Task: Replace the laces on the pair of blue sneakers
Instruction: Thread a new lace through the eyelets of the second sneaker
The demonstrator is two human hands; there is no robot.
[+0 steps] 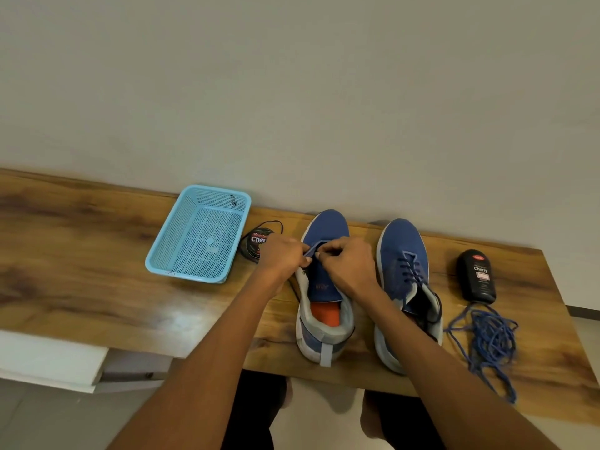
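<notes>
On the wooden bench (97,287), against the pale wall, both hands meet over the left blue sneaker (324,287), just behind its toe. The left hand (282,254) pinches the edge of the eyelet flap between curled fingers, and the right hand (349,264) closes its fingertips on the same spot from the other side; whether a lace end sits in that pinch I cannot tell. Both forearms reach forward, wrists bent down. This shoe is knit fabric with a grey padded collar, an orange insole and a white sole, its tongue bare of lacing. Just beside it stands the right blue sneaker (406,264), threaded with dark laces. A loose tangle of blue lace (490,339) lies to its right, below a black polish bottle (479,276). Left of the hands sit a round polish tin (256,243) and a light blue mesh basket (168,264).
</notes>
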